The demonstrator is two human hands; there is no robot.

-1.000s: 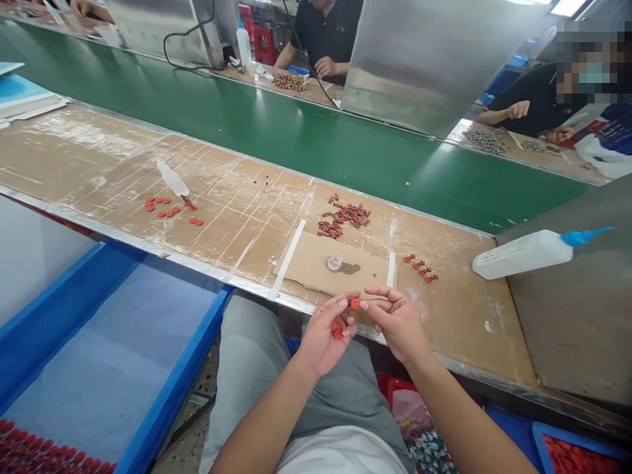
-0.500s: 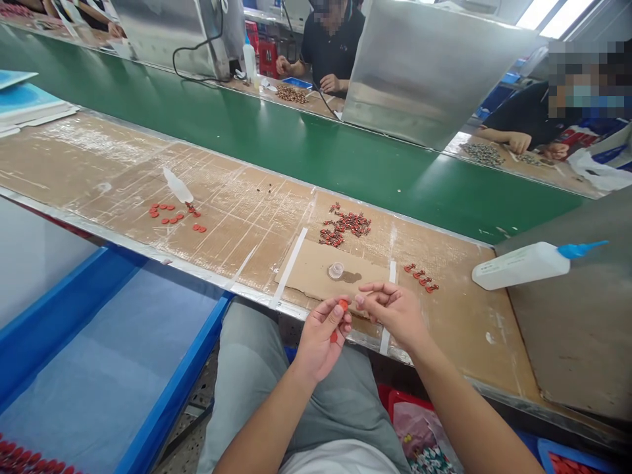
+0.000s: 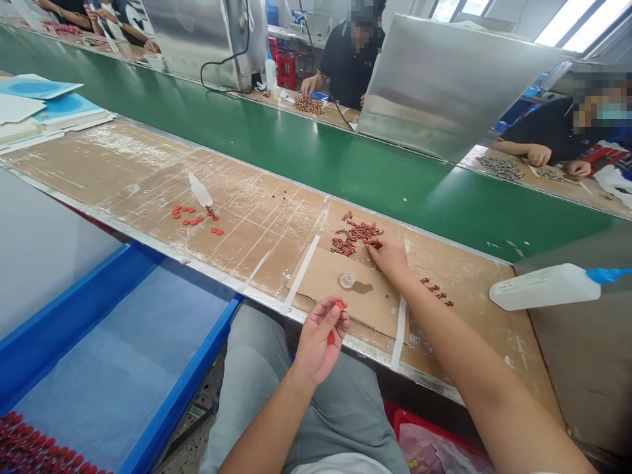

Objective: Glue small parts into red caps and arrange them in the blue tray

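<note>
My left hand point(image 3: 323, 336) pinches a small round red disc point(image 3: 340, 305) between thumb and fingertips above the table's front edge. Another red piece point(image 3: 330, 338) shows against the same palm. My right hand point(image 3: 388, 255) reaches forward, its fingertips pressed together at the near right side of a pile of small red-and-dark parts point(image 3: 358, 232); whatever is between them is too small to make out. Between the two hands, a small clear cup point(image 3: 347, 280) stands on a cardboard sheet point(image 3: 320, 276). Beyond my right forearm lies a short row of red pieces with dark tops point(image 3: 437, 291).
A white bottle with a blue nozzle point(image 3: 546, 287) lies at the right beside a grey panel point(image 3: 582, 329). Loose red discs point(image 3: 192, 222) and a small white bottle point(image 3: 200, 189) lie left. A green belt point(image 3: 296, 151) runs behind; co-workers sit across it. A blue-framed tray point(image 3: 187, 368) is lower left.
My right hand has moved from beside my left hand forward to the pile of parts. My left hand still holds the red disc. The view has shifted slightly.
</note>
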